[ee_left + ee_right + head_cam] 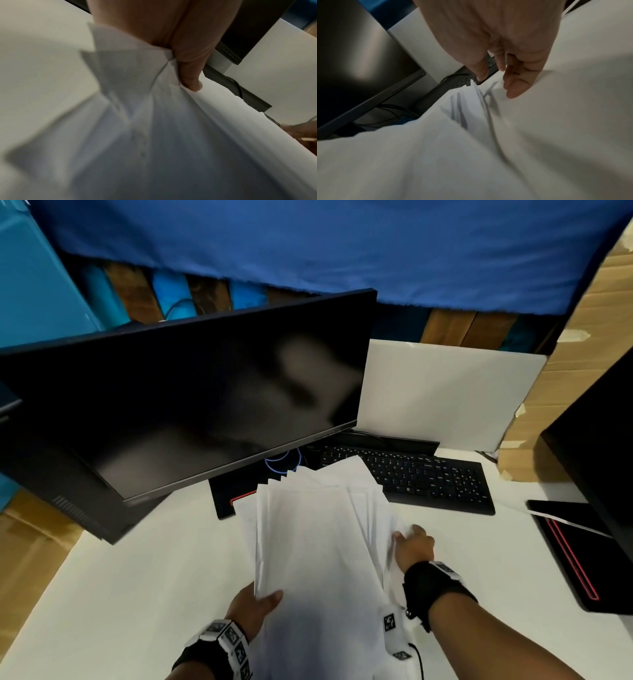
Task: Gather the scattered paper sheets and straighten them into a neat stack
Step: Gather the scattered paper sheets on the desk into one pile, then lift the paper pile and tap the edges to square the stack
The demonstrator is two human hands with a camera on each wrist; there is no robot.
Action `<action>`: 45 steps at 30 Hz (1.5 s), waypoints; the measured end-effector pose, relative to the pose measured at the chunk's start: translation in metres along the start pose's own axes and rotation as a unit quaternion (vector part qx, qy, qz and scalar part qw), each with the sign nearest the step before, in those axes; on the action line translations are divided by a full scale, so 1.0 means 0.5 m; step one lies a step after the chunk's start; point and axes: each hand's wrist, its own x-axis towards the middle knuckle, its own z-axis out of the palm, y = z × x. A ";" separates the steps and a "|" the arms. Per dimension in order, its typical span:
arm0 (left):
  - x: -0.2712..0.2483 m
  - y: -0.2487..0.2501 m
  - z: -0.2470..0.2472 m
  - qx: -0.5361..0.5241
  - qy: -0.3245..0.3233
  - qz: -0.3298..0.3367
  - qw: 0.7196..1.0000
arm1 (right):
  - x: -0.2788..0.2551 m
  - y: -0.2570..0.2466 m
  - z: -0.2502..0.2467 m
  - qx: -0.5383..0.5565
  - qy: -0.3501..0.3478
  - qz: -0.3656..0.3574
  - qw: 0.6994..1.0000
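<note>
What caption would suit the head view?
Left hand grips and right hand steadies fanned white paper sheets over a white desk, before a dark monitor and black keyboard.

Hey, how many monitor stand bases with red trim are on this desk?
2. One base sits under the tilted monitor, behind the held paper sheets; the other base is at the right edge of the desk. More may be hidden.

The paper sheets are before the monitor, left of the keyboard (overlapping its corner).
</note>
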 end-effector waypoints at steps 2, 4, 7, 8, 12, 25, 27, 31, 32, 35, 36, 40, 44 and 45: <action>0.000 -0.003 0.001 0.012 0.001 0.007 1.000 | 0.026 0.003 0.006 -0.031 -0.027 -0.024 0.999; 0.001 -0.006 0.001 0.014 0.005 0.007 1.000 | 0.037 0.005 0.017 -0.048 -0.026 -0.049 0.997; 0.000 -0.007 0.003 0.029 0.014 0.018 0.999 | 0.037 0.005 0.028 -0.009 0.014 -0.032 0.999; 0.001 -0.008 0.004 0.029 0.018 0.021 0.999 | 0.036 0.005 0.028 0.011 0.023 -0.016 1.000; -0.003 0.000 0.007 0.026 0.010 0.029 0.999 | 0.043 -0.008 0.014 -0.012 0.007 0.013 1.000; -0.023 0.010 -0.017 -0.006 0.036 0.001 0.999 | 0.043 0.040 -0.079 0.015 0.036 -0.032 0.999; -0.023 0.027 -0.022 -0.022 0.040 -0.001 0.999 | 0.054 0.066 -0.116 -0.062 0.011 -0.033 0.997; -0.010 0.066 -0.013 -0.014 0.011 -0.007 1.000 | 0.051 0.101 -0.149 -0.114 -0.070 -0.046 0.990; -0.007 0.074 -0.004 0.002 0.000 -0.005 1.000 | 0.050 0.107 -0.142 -0.110 -0.087 -0.057 0.988; -0.003 0.091 0.036 0.073 -0.019 0.016 0.997 | 0.010 0.103 -0.116 -0.062 -0.108 -0.055 0.991; -0.005 0.095 0.052 0.107 -0.011 0.025 0.994 | -0.006 0.102 -0.108 -0.040 -0.097 -0.045 0.993; -0.019 0.097 0.092 0.114 0.018 0.027 0.993 | -0.068 0.096 -0.086 0.056 -0.042 0.030 0.997; -0.038 0.110 0.126 0.127 0.039 -0.003 0.991 | -0.131 0.108 -0.082 0.164 -0.020 0.077 0.983; -0.040 0.111 0.135 0.134 0.036 -0.008 0.990 | -0.138 0.112 -0.075 0.169 -0.031 0.072 0.982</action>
